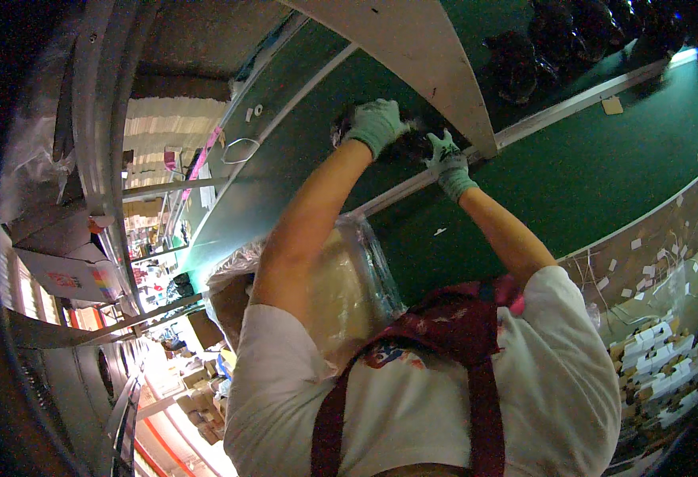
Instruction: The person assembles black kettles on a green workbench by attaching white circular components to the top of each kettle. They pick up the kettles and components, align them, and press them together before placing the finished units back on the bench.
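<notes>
On a dark green work surface (309,111) lies a shiny black bundle (412,145), seemingly wrapped in plastic and partly hidden by my hands. My left hand (374,127), in a pale green knitted glove, is closed over its left part, fingers curled down. Close to the bundle's right end is my right hand (448,165), gloved alike, with thumb and fingers spread apart. Shadow hides the bundle's exact kind and whether the right fingertips touch it.
A pale beam (412,48) crosses above the surface. Several black wrapped bundles (516,67) sit at the far right. Before me stands a plastic-lined carton (349,286). White folded pieces (659,358) stand at the right; a white box (66,270) is at the left.
</notes>
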Available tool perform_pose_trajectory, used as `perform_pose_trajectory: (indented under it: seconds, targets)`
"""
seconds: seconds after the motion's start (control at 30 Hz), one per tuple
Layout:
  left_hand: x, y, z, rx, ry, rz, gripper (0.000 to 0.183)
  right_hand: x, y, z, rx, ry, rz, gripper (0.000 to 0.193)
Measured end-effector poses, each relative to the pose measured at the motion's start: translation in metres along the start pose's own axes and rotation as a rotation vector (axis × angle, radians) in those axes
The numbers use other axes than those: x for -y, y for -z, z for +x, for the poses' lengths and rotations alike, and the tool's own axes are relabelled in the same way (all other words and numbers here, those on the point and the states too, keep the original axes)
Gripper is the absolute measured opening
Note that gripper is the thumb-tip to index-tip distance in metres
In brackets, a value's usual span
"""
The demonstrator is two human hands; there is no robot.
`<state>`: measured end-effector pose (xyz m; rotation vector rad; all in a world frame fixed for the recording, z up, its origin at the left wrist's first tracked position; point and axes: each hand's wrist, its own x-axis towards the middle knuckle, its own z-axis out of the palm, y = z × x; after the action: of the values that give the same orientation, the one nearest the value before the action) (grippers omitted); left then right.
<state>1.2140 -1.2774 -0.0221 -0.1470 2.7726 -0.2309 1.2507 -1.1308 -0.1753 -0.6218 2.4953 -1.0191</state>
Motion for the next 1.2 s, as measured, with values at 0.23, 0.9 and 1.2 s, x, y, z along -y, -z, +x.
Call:
perform_pose_trajectory:
  seconds: [0.23,0.9,1.2]
  targets:
    - [0.026,0.019,-0.012,0.182,-0.171,-0.179,0.090,-0.005,0.010,0.001,0.109,-0.023,0.048,0.076]
    - [0.000,0.001,-0.024,0.167,-0.342,0.062,0.103,-0.033,0.003,0.003,0.095,0.181,-0.026,0.072]
    - [0.037,0.005,-0.023,-0.095,-0.124,-0.171,0.110,-0.034,-0.010,0.011,-0.169,-0.112,0.110,0.059]
